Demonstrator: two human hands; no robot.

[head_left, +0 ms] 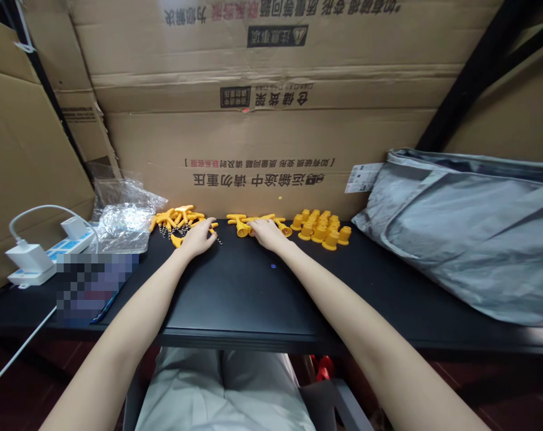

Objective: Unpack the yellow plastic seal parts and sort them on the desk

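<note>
My left hand (200,238) is at the right end of a loose pile of yellow T-handled corkscrews (176,216), their metal spirals showing. Its thumb and fingers close around one corkscrew (214,228), whose spiral sticks out to the right. Farther right, my right hand (267,232) reaches down over a row of yellow corkscrews fitted with cup-shaped caps (241,230). Its fingertips rest on one capped piece (252,230), mostly covered by the hand. To the right of that hand stand several loose yellow caps (318,226), wide rims down, grouped close together.
A tall cardboard sheet (271,137) closes off the back of the black table (248,293). Clear plastic bags (125,221), a power strip with white chargers (51,257) and a blurred dark packet (96,287) lie at left. A large grey bag (460,239) sits at right.
</note>
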